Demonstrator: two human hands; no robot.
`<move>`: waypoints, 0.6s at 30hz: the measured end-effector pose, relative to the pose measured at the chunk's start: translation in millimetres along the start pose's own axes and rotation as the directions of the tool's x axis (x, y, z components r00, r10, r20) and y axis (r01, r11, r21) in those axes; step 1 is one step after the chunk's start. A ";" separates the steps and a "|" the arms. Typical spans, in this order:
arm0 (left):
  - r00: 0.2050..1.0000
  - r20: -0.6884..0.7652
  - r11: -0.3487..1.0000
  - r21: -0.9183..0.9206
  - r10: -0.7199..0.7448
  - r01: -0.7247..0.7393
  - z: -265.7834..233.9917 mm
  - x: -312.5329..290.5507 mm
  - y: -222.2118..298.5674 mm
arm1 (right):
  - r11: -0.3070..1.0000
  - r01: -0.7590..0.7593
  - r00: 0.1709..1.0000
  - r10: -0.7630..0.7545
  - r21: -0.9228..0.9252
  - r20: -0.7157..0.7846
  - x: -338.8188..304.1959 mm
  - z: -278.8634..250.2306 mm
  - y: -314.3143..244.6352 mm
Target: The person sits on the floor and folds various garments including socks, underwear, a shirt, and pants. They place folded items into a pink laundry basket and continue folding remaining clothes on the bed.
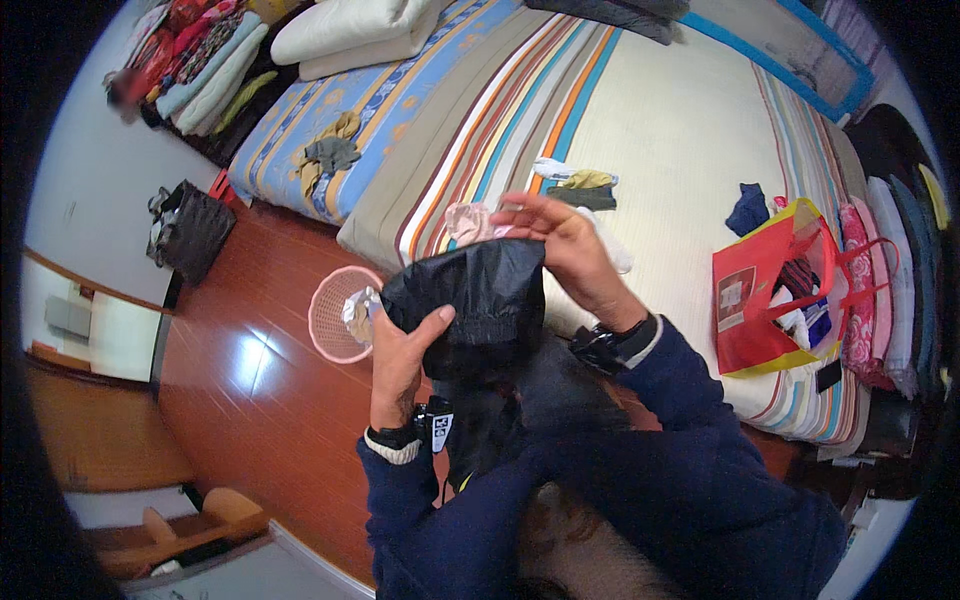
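A piece of shiny black fabric (pixel 470 285) with a gathered, elastic-looking band hangs in front of me; I cannot make out its exact kind. My left hand (pixel 400 350) is closed on its left side, thumb across the front and the fingers hidden behind. At the upper right corner, my right hand (pixel 575 250) is raised with its fingers stretched out, close to or touching the edge of the fabric. Just behind the black fabric, on the bed, lies a crumpled pale pink cloth (pixel 468 222). Small folded items (pixel 580 185) in white, yellow and dark green lie a little farther off.
The bed (pixel 680 130) has a striped cover. On its right stands a red and yellow bag (pixel 745 310) of clothes beside a dark blue cloth (pixel 747 208). A pink basket (pixel 335 330) sits on the wooden floor (pixel 235 320), and a black bag (pixel 190 235) stands farther left.
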State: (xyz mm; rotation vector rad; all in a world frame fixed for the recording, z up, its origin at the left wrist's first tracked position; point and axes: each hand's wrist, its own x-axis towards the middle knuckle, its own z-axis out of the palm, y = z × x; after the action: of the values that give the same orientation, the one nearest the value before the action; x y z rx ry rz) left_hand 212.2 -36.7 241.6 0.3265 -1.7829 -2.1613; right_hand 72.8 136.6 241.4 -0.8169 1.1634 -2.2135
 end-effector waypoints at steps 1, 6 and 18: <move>1.000 -0.016 1.000 -0.005 0.015 -0.015 1.3 1.1 4.0 | 0.978 -0.053 0.998 0.044 0.202 0.046 -0.3 -0.9 -2.6; 0.998 -0.026 0.990 0.135 0.050 -0.046 8.1 1.3 11.7 | 0.952 -0.099 0.979 0.145 -0.290 0.142 -7.8 5.8 5.2; 0.994 0.101 0.996 0.075 0.044 -0.052 0.7 4.9 -23.0 | 0.833 -0.408 0.911 0.399 -0.374 -0.105 -14.8 -1.6 24.0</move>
State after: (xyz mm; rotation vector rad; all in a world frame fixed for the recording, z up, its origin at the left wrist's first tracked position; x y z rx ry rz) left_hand 205.1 -34.0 219.3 0.1954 -1.9118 -2.1128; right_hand 85.6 135.2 216.2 -0.6166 1.6502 -1.6711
